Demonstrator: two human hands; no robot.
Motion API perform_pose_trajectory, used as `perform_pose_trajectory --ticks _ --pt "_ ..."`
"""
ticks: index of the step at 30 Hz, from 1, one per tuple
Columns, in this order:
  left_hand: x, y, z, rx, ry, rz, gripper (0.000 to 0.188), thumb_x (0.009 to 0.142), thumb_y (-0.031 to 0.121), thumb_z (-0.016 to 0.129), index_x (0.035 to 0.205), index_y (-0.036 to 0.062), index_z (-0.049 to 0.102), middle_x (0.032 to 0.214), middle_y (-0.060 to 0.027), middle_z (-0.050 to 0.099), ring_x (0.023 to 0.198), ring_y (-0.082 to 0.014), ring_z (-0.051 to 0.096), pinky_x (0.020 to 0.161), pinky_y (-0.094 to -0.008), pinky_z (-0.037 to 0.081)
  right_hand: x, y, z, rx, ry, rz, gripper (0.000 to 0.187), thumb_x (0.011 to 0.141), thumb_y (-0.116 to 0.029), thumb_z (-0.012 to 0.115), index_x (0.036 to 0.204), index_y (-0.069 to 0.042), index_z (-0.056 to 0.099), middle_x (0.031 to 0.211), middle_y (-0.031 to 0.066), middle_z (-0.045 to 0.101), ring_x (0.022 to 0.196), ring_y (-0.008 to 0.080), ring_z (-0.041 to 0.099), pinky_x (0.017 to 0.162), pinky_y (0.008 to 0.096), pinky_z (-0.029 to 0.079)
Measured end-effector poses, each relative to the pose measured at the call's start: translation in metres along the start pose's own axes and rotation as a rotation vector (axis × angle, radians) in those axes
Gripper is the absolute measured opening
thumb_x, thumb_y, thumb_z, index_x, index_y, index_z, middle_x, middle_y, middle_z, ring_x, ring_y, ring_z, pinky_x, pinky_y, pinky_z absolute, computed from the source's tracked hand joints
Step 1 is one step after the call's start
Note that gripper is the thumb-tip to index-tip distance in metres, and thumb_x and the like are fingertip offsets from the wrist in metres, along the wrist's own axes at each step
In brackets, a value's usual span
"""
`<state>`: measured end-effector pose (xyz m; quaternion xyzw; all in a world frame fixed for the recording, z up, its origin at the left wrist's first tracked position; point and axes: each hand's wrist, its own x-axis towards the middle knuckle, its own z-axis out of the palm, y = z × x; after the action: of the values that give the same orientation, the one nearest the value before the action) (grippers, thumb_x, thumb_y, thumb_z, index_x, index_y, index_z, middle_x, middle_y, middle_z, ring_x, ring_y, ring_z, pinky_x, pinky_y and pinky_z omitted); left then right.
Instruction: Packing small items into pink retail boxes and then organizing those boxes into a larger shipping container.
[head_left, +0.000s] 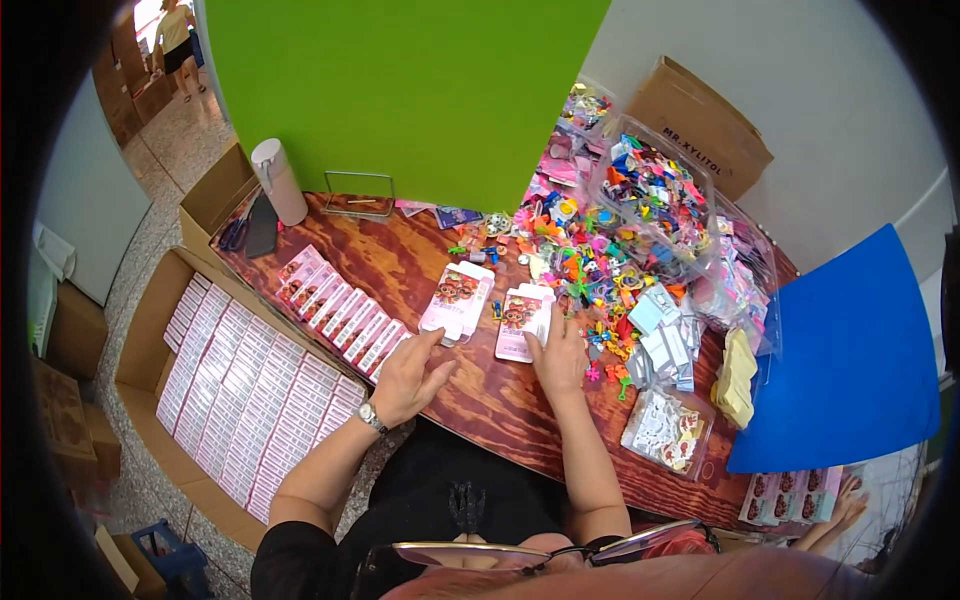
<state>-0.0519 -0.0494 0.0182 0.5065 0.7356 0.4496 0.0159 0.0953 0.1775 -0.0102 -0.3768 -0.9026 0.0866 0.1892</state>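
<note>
Beside a row of pink boxes (343, 312), the left hand (403, 382) slants rightward, thumb spread from fingers, fingertips by the lower edge of the 1st carton (457, 302). Right of it on the table (463, 400) lies the 2nd carton (520, 325). The right hand (560, 360) points forward, thumb at the 2nd carton's lower right; whether it pinches, I cannot tell.

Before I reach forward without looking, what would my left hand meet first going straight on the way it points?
Probably the rectangular pink-and-white cardboard box lying just beyond the left hand; depth is unclear, so the hand may already touch its near end.
</note>
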Motion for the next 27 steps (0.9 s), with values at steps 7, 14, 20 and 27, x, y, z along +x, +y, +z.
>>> perform_pose_trajectory --ticks 7,14,20,27 --pt "0.004 0.010 0.019 -0.014 0.054 0.028 0.047 0.087 0.017 0.074 0.125 -0.0041 0.058 0.110 -0.0208 0.066 0.097 -0.0349 0.066 0.085 -0.0394 0.053 -0.001 0.030 0.014 0.536 -0.063 0.139 0.051 0.088 -0.016 0.074 0.133 -0.002 0.055 0.075 0.0071 0.067 0.068 0.0193 0.066 0.064 0.0340 0.052" --pt "0.016 0.012 0.089 -0.432 0.030 -0.318 0.111 0.074 0.040 0.086 0.148 -0.0143 0.024 0.139 -0.0333 0.047 0.129 -0.0383 0.052 0.107 -0.0438 0.044 -0.054 -0.013 -0.023 0.808 0.116 -0.076 0.011 0.088 -0.004 0.071 0.099 -0.001 0.067 0.079 0.0082 0.066 0.066 0.0167 0.064 0.057 0.0282 0.049" --pt "0.022 0.035 0.086 -0.452 0.066 -0.244 0.117 0.065 0.045 0.090 0.147 -0.0088 0.027 0.136 -0.0290 0.050 0.128 -0.0362 0.053 0.106 -0.0453 0.044 -0.076 -0.023 -0.033 0.704 0.104 -0.168 0.014 0.087 -0.006 0.073 0.096 0.000 0.065 0.085 0.0124 0.067 0.073 0.0246 0.068 0.060 0.0362 0.054" --pt "0.015 0.028 0.079 -0.470 0.018 -0.263 0.094 0.068 0.031 0.092 0.136 -0.0037 0.038 0.128 -0.0202 0.058 0.119 -0.0254 0.059 0.100 -0.0384 0.049 -0.074 -0.026 -0.058 0.886 -0.028 -0.166 0.050 0.084 -0.005 0.075 0.131 -0.002 0.056 0.113 0.0194 0.063 0.088 0.0290 0.069 0.074 0.0373 0.057"
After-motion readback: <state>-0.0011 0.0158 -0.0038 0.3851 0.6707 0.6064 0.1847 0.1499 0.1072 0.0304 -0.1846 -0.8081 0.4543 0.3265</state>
